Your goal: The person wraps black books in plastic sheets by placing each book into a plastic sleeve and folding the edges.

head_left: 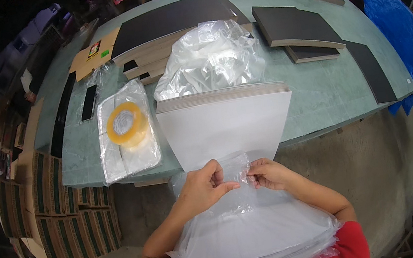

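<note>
Clear plastic film [239,162]: located between the two hands, at the far end of a plastic-wrapped stack of white sheets [257,239] (red clothing [356,245] on both sides of it). Right hand [271,173]: thumb and forefinger brought together in a narrow pinch on the film. Left hand [201,186]: thumb extended across the film, fingers curled, with a gap between thumb and forefinger; cannot tell of any firm grip.

Directly ahead, at the near edge of the green table [312,97]: stack of white boards [224,126], with a heap of clear plastic [207,58] just behind. To the left: pack of clear plastic bags [138,161], bearing a roll of yellowish tape [139,132] (laid flat). Farther left: black rectangular object [89,101]. Toward the right: dark-covered boards [297,25] on the tabletop, and blue sheeting [387,32] beyond. Below the table on the left: piled brown cartons [70,222].
</note>
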Demonstrator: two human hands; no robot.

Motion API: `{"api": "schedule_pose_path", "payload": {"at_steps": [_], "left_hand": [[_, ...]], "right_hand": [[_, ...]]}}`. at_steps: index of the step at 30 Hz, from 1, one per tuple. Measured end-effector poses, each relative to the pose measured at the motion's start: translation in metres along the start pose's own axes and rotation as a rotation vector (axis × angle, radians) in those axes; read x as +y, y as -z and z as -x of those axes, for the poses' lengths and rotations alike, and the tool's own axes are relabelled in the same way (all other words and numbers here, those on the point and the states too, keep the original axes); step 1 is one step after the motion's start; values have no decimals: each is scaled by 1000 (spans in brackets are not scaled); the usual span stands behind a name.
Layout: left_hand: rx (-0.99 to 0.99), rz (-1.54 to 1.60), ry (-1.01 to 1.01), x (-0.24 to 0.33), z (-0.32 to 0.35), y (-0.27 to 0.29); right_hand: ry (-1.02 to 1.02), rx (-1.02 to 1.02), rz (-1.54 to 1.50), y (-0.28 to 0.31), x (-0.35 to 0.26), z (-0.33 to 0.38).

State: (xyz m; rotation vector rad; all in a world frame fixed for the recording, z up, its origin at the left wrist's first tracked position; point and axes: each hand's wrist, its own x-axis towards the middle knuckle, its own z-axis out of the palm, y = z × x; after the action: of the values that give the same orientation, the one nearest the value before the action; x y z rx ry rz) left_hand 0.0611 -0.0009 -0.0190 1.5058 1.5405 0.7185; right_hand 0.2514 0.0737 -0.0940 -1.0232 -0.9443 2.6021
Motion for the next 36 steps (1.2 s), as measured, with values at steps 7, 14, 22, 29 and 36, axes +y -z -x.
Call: {"api": "schedule_pose_path", "payload": {"at_steps": [7,14,22,29,36], "left_hand": [[126,14,-243,-9,-9,-22],[1187,965,43,-51,45,83],[147,490,-158,5,15,11],[311,329,-29,-33,15,31],[604,79,-369,2,34,59]], "right_hand": [[367,-55,159,-12,-2,-9],[330,-29,10,7,-32,29],[437,-235,120,-48,-28,-5],[425,-223,39,-33,-29,6],[487,-115,313,-45,-44,17]]}}
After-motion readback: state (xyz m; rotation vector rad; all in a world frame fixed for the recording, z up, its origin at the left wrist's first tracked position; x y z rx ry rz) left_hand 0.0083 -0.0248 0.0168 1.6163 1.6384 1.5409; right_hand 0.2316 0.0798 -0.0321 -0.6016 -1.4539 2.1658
